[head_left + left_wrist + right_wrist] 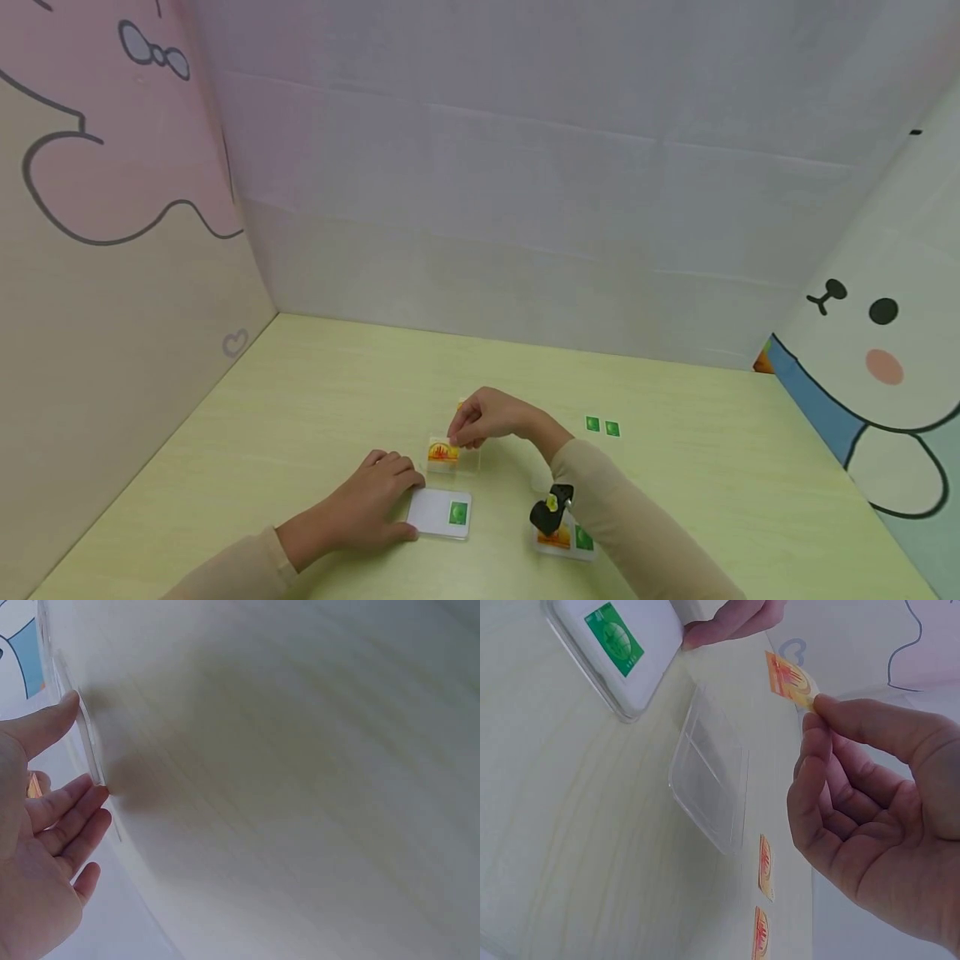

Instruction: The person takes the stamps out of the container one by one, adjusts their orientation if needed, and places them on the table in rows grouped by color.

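My right hand (483, 417) pinches a small orange-yellow picture sticker (791, 679) by its edge, between thumb and forefinger. In the right wrist view the sticker is raised over the table. Below it lies a clear plastic lid (709, 769), empty and shallow. My left hand (375, 500) rests on the table with its thumb and fingertips at the left side of a white flat case (431, 510). A green sticker (458, 512) lies at that case's right end. In the left wrist view the fingers (79, 817) are nearly straight at the edge.
Two green stickers (602, 427) lie at the back right. Two more orange stickers (766, 866) show beyond the lid. Under the right forearm sits another flat case (555, 550) with an orange and a green picture, partly covered by the wrist camera. Cartoon-printed walls (525, 208) enclose the table.
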A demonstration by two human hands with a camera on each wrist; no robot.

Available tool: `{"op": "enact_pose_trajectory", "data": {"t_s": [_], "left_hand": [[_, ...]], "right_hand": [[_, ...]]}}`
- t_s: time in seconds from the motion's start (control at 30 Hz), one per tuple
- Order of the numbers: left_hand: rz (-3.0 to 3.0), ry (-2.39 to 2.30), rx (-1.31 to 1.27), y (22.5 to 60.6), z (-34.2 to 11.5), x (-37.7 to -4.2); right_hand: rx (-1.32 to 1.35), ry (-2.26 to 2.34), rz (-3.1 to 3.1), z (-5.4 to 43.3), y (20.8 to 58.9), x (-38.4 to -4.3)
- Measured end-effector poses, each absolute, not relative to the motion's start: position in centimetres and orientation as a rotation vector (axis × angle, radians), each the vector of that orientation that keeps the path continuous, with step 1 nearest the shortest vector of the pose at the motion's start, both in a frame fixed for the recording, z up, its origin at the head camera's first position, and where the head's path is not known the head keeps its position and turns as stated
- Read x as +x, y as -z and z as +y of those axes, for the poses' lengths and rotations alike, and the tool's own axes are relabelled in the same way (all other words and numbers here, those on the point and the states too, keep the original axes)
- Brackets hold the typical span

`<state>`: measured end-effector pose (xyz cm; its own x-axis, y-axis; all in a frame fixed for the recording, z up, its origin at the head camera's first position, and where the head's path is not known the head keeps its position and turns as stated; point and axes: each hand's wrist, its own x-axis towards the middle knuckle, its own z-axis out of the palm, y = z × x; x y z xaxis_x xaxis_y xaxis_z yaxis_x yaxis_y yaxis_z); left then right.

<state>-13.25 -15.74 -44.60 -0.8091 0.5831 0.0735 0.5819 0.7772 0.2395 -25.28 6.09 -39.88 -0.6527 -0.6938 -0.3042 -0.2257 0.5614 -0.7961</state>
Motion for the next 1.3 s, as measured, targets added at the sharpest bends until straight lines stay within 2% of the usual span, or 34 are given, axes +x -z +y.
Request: {"op": "enact_pose_trajectory", "data": {"t_s": [1.3], "left_hand": [[2.933, -0.404, 0.929, 44.60, -15.56, -13.33]], "right_hand": [[-0.698, 0.968, 2.182, 5.96, 39.75, -26.17]]}}
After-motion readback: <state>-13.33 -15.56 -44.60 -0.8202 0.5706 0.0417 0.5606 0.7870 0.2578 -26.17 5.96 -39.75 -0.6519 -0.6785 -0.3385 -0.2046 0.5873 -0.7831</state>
